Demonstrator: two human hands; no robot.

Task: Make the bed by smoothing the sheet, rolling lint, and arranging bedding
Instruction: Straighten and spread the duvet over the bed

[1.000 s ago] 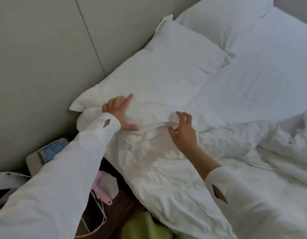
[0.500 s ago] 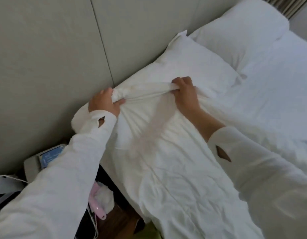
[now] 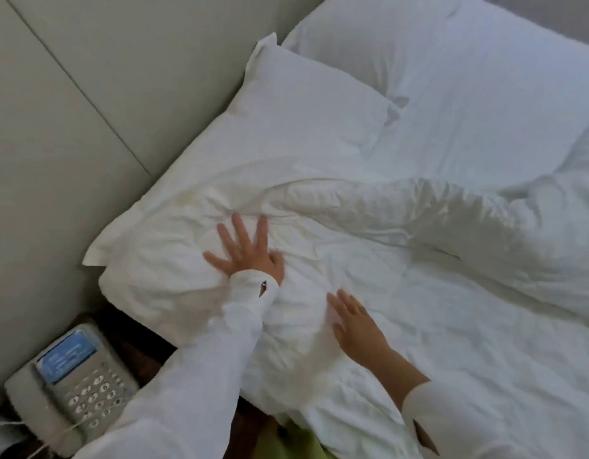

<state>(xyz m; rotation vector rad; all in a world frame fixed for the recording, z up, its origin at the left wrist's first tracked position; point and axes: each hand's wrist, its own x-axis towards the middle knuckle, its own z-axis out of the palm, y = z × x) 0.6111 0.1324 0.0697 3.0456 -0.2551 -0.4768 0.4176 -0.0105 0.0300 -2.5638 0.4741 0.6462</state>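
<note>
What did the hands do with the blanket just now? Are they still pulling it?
No. Both hands let go of the duvet edge they had pulled up toward the pillows. Now the left hand and right hand lie flat and open on it, smoothing. The pillows and telephone stayed put.

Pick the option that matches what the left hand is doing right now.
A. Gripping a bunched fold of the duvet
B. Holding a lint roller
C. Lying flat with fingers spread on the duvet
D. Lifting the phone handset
C: the left hand lies palm down with its fingers straight and spread on the wrinkled white duvet, near the pillow; nothing is held in it.
</note>
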